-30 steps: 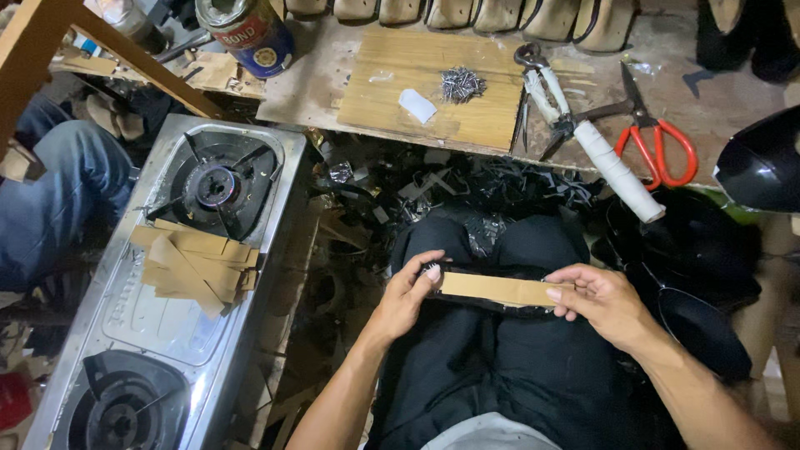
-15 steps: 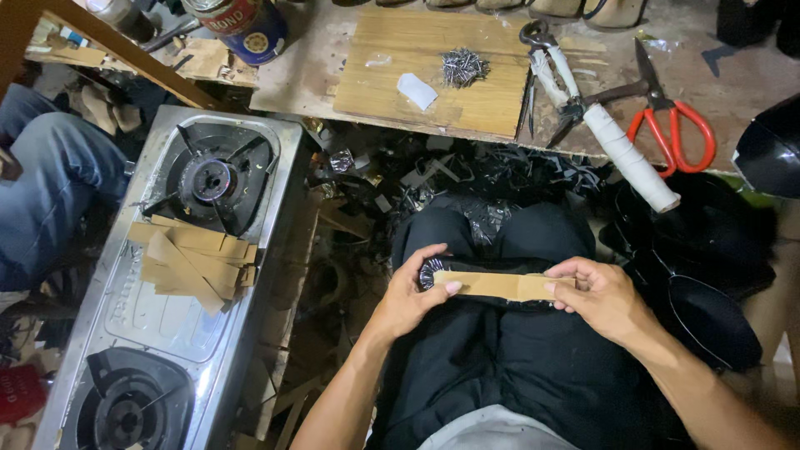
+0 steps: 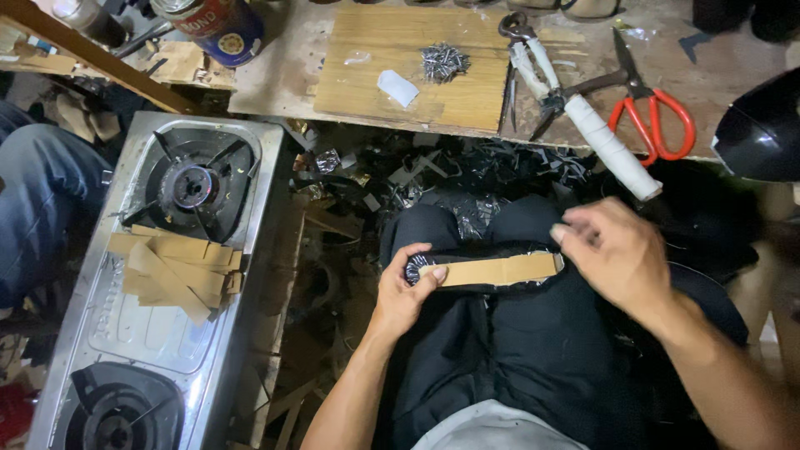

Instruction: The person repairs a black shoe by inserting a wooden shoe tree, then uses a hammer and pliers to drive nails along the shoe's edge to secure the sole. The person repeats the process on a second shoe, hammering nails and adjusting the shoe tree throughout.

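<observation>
Tan strip (image 3: 497,269) flat across lap, pinned by left hand (image 3: 406,290) thumb; right hand (image 3: 612,254) loosely curled, hovering just off its end. Scissors (image 3: 654,117), nails (image 3: 442,61) on surface (image 3: 283,75) ahead; stove (image 3: 158,275) crowding left.

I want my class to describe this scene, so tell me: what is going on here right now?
A seated person holds a tan strip on a black piece across the lap. The left hand pins its left end with the thumb; the right hand hovers just above the right end, blurred. Beside them, a two-burner gas stove carries a pile of similar tan strips. On the workbench ahead lie red-handled scissors, pliers and a heap of small nails.
</observation>
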